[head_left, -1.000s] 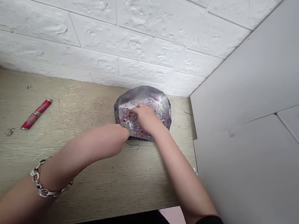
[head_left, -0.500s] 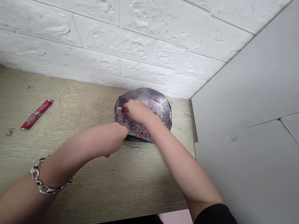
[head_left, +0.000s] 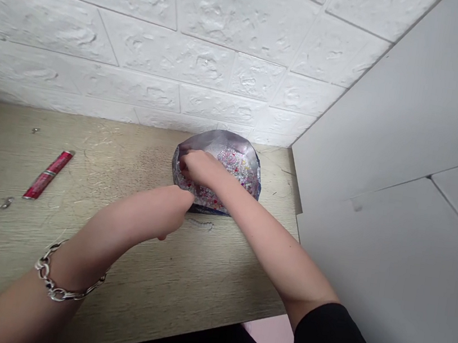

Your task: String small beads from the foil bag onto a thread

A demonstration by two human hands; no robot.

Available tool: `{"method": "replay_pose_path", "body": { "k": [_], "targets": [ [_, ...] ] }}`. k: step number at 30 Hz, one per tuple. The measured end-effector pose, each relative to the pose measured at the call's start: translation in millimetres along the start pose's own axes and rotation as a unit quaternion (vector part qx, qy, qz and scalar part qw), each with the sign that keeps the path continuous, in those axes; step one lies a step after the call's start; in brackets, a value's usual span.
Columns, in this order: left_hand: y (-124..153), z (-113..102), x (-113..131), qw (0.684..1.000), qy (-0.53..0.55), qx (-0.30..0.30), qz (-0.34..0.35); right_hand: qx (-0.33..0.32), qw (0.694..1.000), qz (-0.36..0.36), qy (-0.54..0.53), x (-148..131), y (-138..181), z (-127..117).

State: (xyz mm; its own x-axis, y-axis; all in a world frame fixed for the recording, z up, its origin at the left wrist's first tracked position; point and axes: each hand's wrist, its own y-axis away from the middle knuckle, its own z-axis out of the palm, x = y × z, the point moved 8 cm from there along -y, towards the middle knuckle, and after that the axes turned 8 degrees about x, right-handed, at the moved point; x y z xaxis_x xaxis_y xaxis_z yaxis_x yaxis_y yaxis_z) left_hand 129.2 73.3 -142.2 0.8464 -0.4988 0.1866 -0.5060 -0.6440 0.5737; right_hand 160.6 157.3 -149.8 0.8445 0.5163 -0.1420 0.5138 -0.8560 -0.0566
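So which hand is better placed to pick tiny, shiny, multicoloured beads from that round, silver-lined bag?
Probably the right hand: it reaches inside the bag, over the beads. The left hand looks curled at the near-left edge instead.

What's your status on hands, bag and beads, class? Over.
Right hand inside bag; left hand at near rim; both grips unclear. Bag open, beads inside. Right forearm hides some.

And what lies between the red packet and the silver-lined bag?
In the head view: pale strands, and small dark specks nearer the bag, on the tabletop.
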Motion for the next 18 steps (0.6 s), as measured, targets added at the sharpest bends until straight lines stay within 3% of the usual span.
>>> {"method": "replay_pose_path", "body": {
  "k": [5, 18],
  "targets": [
    [-1.2, 1.0, 0.6, 1.0, -0.026, 0.0, 0.009, 0.05, 0.998, 0.033, -0.025, 6.2, -1.8, -0.4],
    [-0.6, 2.4, 0.9, 1.0, 0.006, -0.004, 0.015, 0.014, 0.995, -0.014, -0.096, -0.8, 2.3, 2.3]
  ]
}}
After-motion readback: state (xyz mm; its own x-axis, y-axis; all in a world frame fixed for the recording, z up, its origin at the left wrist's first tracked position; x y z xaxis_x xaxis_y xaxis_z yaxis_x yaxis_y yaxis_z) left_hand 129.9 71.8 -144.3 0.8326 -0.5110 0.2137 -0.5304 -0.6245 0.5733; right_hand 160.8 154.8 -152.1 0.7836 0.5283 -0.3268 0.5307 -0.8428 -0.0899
